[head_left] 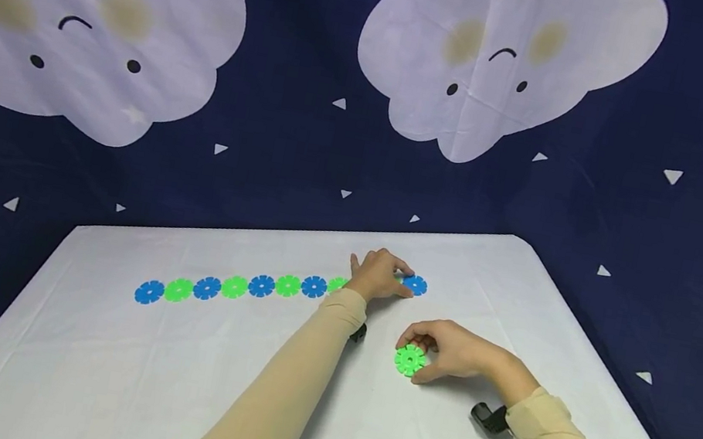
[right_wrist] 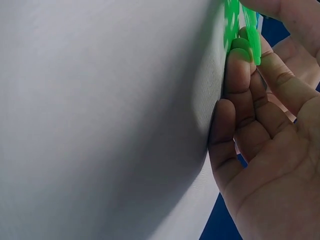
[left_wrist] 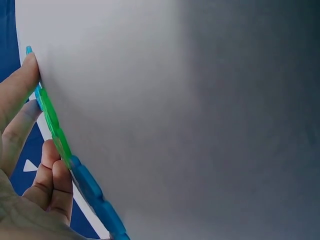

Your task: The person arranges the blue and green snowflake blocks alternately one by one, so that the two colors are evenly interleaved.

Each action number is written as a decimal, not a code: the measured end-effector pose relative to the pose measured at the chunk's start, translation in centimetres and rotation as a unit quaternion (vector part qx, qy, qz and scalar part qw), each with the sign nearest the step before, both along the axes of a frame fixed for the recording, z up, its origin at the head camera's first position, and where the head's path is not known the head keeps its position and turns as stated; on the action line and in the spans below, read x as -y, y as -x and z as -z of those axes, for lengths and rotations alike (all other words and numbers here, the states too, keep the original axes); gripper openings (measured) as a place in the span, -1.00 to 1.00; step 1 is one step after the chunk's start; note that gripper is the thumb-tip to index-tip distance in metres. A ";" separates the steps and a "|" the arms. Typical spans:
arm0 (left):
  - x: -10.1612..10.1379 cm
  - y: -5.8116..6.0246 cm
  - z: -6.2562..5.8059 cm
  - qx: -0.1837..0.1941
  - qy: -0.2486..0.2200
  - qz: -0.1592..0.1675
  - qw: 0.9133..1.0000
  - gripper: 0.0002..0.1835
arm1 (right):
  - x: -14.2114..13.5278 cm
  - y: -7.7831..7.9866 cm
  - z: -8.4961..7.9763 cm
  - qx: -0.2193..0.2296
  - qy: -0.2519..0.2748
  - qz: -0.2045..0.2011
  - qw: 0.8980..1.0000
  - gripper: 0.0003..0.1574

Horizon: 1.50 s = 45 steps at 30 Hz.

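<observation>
A row of flat notched interlocking discs, alternating blue and green, runs across the white table from a blue disc (head_left: 149, 292) at the left. At its right end my left hand (head_left: 377, 275) pinches a blue disc (head_left: 414, 285) between thumb and fingers, hiding part of the row. In the left wrist view a green disc (left_wrist: 52, 122) shows edge-on beside those fingers. Nearer to me, my right hand (head_left: 458, 352) holds a loose green disc (head_left: 410, 360) by its rim, tilted up. The right wrist view shows this green disc (right_wrist: 254, 42) between thumb and fingers.
The white-covered table (head_left: 84, 376) ends at a back edge just behind the row. A dark blue cloth (head_left: 284, 121) with printed clouds hangs behind it. A black wrist camera mount (head_left: 489, 418) sits under the right wrist.
</observation>
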State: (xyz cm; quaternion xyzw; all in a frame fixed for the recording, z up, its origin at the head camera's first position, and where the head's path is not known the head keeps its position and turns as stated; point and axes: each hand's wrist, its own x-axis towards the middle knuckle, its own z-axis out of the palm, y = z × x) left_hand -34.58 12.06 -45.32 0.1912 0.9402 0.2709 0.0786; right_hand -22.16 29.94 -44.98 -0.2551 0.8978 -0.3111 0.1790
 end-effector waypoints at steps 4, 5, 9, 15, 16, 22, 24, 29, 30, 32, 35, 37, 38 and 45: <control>0.0 -0.1 0.0 0.001 -0.003 -0.001 1.000 -0.53 | -0.1 0.0 0.1 -0.001 0.009 -0.001 1.000 -0.46; 0.1 -0.1 0.0 0.000 -0.005 -0.002 1.000 -0.53 | -0.1 0.0 0.2 -0.002 0.010 -0.001 1.000 -0.46; 0.2 -0.2 0.0 0.000 -0.007 -0.003 1.000 -0.54 | -0.1 0.0 0.3 -0.004 0.012 -0.001 1.000 -0.47; 0.3 -0.2 -0.3 0.003 -0.007 -0.003 1.000 -0.54 | -0.1 0.1 0.4 -0.016 0.010 0.001 1.000 -0.47; 0.3 -0.2 -0.3 0.005 -0.006 -0.003 1.000 -0.54 | -0.2 0.1 0.4 -0.017 0.011 0.001 1.000 -0.47; 0.2 -0.1 -0.2 0.012 -0.004 -0.002 1.000 -0.53 | -0.6 0.2 0.4 -0.011 0.023 0.011 1.000 -0.47; 0.2 -0.1 -0.2 0.011 -0.005 -0.002 1.000 -0.53 | -1.0 0.4 0.4 -0.010 0.028 0.017 0.999 -0.47; 0.2 -0.1 -0.3 0.013 -0.007 0.000 1.000 -0.53 | -2.7 1.2 0.3 -0.007 0.034 0.046 0.998 -0.43; 0.2 -0.1 -0.3 0.012 -0.007 0.000 1.000 -0.53 | -3.1 1.4 0.2 -0.009 0.035 0.053 0.998 -0.42; 0.2 -0.1 -0.3 0.011 -0.007 0.000 1.000 -0.52 | -3.8 1.8 0.1 -0.015 0.035 0.066 0.997 -0.40; 0.2 -0.1 -0.4 0.009 -0.005 -0.001 1.000 -0.52 | -4.6 2.6 0.1 -0.017 0.029 0.082 0.996 -0.37; 0.1 -0.1 -0.3 0.009 -0.004 -0.002 1.000 -0.52 | -5.0 3.1 0.1 -0.019 0.024 0.090 0.995 -0.35; 0.1 -0.1 -0.3 0.008 -0.005 -0.002 1.000 -0.53 | -5.2 3.3 0.1 -0.019 0.022 0.094 0.995 -0.34; 0.0 0.0 -0.3 0.014 -0.009 -0.001 1.000 -0.53 | -6.5 5.2 -0.2 -0.040 0.006 0.128 0.991 -0.30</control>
